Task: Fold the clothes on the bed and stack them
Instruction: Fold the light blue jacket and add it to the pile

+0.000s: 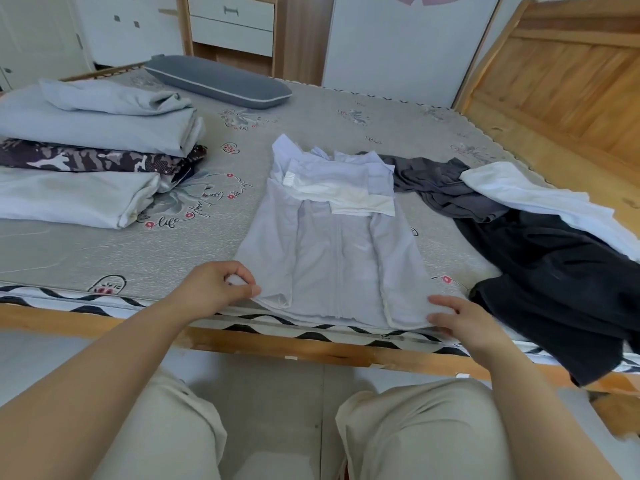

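A pale lilac shirt (332, 244) lies flat on the bed (104, 258), sides and sleeves folded inward, hem at the near edge. My left hand (214, 289) pinches the hem's left corner. At the hem's right corner, my right hand (460, 320) grips the cloth with curled fingers. Unfolded clothes lie to the right: a dark grey garment (440, 188), a white one (540, 199) and a black one (561, 271) that hangs over the bed edge. A pile of folded items (90, 150) sits at the left.
A grey pillow (218, 81) lies at the far side of the bed. The wooden headboard (568, 81) stands at the right, and white drawers (232, 26) stand behind the bed. The wooden bed rail (277, 348) runs in front of my knees.
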